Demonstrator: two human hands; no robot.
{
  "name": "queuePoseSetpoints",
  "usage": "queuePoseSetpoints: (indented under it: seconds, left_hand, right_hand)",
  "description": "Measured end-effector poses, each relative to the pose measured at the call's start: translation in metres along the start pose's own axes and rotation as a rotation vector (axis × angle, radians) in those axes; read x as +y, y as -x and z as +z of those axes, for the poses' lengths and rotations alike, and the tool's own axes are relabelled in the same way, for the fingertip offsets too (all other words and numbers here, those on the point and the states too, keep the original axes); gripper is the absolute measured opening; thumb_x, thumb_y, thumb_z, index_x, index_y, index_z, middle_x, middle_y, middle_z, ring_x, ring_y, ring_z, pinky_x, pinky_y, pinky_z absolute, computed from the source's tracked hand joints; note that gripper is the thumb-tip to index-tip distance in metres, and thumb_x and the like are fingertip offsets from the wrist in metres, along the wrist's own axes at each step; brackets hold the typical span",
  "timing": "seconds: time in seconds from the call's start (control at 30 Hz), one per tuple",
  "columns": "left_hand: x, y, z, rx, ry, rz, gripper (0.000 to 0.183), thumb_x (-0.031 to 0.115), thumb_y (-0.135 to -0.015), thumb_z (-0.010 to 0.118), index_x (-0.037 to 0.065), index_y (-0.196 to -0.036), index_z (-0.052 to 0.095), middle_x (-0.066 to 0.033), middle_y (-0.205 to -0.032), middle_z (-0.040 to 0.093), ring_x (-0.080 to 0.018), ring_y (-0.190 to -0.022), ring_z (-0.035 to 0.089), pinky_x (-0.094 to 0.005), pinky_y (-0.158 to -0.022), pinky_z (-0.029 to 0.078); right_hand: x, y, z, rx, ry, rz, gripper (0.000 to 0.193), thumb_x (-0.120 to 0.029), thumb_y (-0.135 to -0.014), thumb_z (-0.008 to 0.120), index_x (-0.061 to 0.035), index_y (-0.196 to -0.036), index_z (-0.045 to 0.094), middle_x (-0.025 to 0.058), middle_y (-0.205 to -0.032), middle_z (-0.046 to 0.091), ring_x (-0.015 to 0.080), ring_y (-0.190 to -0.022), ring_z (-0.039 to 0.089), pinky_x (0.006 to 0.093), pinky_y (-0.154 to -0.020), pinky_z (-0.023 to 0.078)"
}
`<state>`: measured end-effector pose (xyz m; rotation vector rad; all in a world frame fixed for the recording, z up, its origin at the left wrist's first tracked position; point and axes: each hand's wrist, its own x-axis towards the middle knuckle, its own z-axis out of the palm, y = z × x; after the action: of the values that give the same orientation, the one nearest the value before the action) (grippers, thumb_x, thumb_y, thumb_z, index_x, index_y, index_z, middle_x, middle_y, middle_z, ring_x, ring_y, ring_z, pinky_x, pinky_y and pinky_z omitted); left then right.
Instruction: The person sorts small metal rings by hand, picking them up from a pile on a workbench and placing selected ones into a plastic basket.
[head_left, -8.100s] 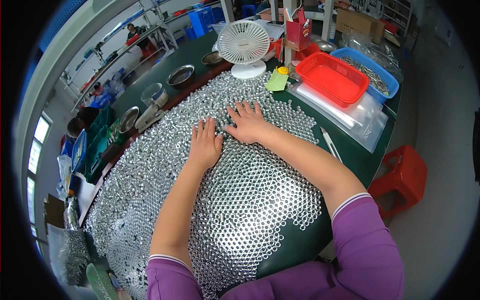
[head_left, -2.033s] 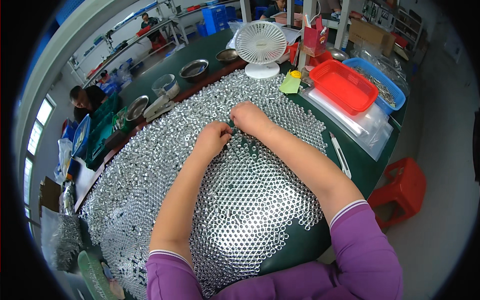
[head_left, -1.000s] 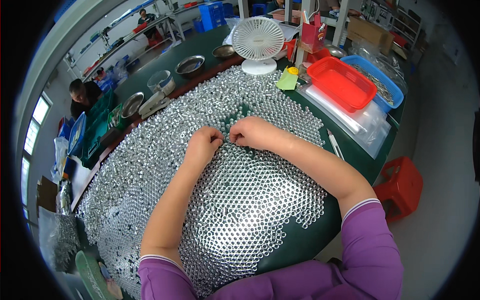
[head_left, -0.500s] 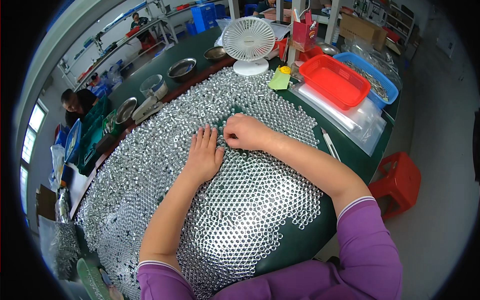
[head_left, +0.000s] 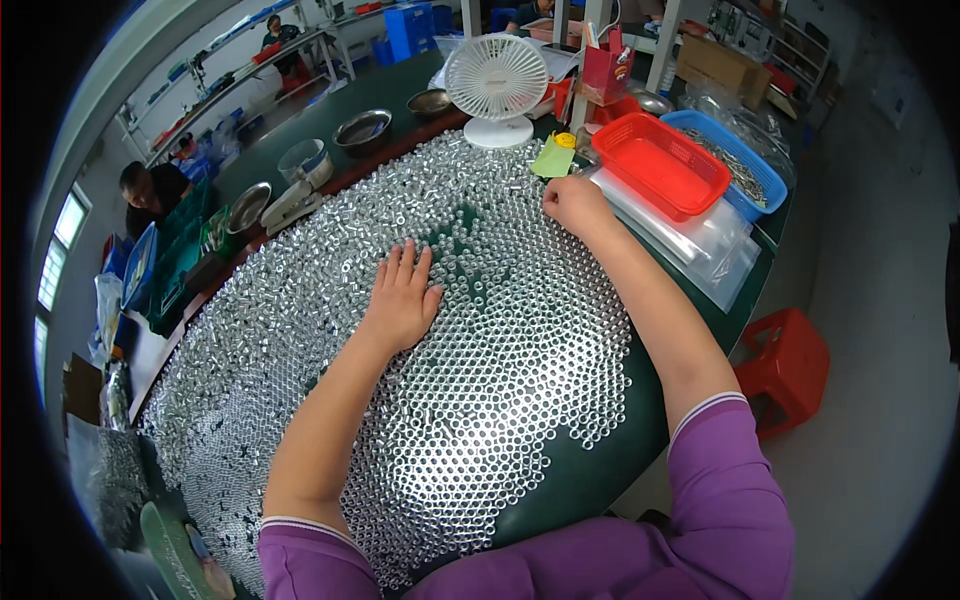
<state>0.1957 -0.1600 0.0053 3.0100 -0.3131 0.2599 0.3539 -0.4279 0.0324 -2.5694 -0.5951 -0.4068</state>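
A broad sheet of small silver metal rings or short sleeves (head_left: 480,400) covers the green tabletop, many standing on end in tight rows. My left hand (head_left: 400,305) lies flat on them near the middle, fingers stretched out. Farther off to the right, my right hand (head_left: 580,207) has its fingers curled down at the far right edge of the spread, close to a yellow-green paper slip (head_left: 553,158). Anything inside those fingers is hidden. Toward the far left the metal pieces (head_left: 330,240) lie in a loose, jumbled heap. Between the hands a gap of green table shows.
A white fan (head_left: 497,90) stands at the back. Right of it sit a red basket (head_left: 660,165) and a blue basket (head_left: 770,190) by clear plastic bags (head_left: 710,250). Metal bowls (head_left: 362,132) line the far edge. A red stool (head_left: 795,370) stands right; a person (head_left: 155,195) sits left.
My right hand has moved away from my left, to the far right edge of the rings. The left has barely shifted. More green table shows between them, and my right arm now hides the utility knife.
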Motion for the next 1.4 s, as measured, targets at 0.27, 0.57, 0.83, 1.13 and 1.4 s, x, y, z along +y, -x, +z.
queuePoseSetpoints:
  seconds: [0.27, 0.57, 0.83, 1.13, 1.4]
  left_hand:
    - [0.000, -0.002, -0.001, -0.008, 0.002, -0.019, 0.057, 0.037, -0.093, 0.034, 0.004, -0.138, 0.029, -0.0217, -0.144, 0.023, -0.0382, -0.133, 0.020, -0.0479, -0.109, 0.015]
    - [0.004, 0.000, -0.005, -0.051, -0.009, -0.046, 0.058, 0.039, -0.093, 0.031, 0.005, -0.139, 0.026, -0.0197, -0.145, 0.021, -0.0360, -0.135, 0.017, -0.0459, -0.110, 0.013]
    - [0.001, 0.000, -0.001, -0.026, -0.016, -0.025, 0.057, 0.037, -0.093, 0.032, 0.004, -0.139, 0.026, -0.0206, -0.144, 0.022, -0.0371, -0.134, 0.018, -0.0467, -0.110, 0.014]
    - [-0.001, -0.004, 0.005, 0.015, 0.012, -0.018, 0.058, 0.037, -0.093, 0.032, 0.005, -0.140, 0.022, -0.0218, -0.144, 0.021, -0.0375, -0.134, 0.019, -0.0468, -0.109, 0.015]
    - [0.011, 0.018, -0.026, 0.137, 0.103, 0.029, 0.057, 0.030, -0.093, 0.033, 0.002, -0.140, 0.020, -0.0230, -0.145, 0.018, -0.0383, -0.134, 0.017, -0.0486, -0.109, 0.012]
  right_hand:
    - [0.012, 0.000, -0.011, -0.104, -0.159, -0.062, 0.010, -0.009, -0.068, 0.063, -0.0105, -0.077, 0.068, 0.0090, -0.076, 0.066, 0.0267, -0.075, 0.062, 0.0367, -0.070, 0.050]
    - [0.023, 0.001, -0.006, -0.019, -0.070, -0.207, 0.009, -0.011, -0.069, 0.065, -0.0072, -0.077, 0.066, 0.0111, -0.079, 0.064, 0.0279, -0.077, 0.061, 0.0372, -0.071, 0.049]
    - [0.019, -0.005, -0.003, -0.030, -0.148, -0.291, 0.007, -0.012, -0.070, 0.065, -0.0066, -0.075, 0.063, 0.0109, -0.077, 0.062, 0.0286, -0.078, 0.059, 0.0380, -0.073, 0.047]
    - [0.014, 0.004, -0.004, 0.118, 0.011, -0.224, 0.014, -0.011, -0.073, 0.061, -0.0094, -0.086, 0.065, 0.0112, -0.085, 0.059, 0.0298, -0.086, 0.056, 0.0371, -0.080, 0.045]
    - [0.032, 0.038, -0.021, -0.137, -0.342, 0.125, 0.048, -0.035, -0.090, 0.039, 0.0014, -0.117, 0.054, 0.0212, -0.127, 0.048, 0.0325, -0.118, 0.045, 0.0362, -0.099, 0.033]
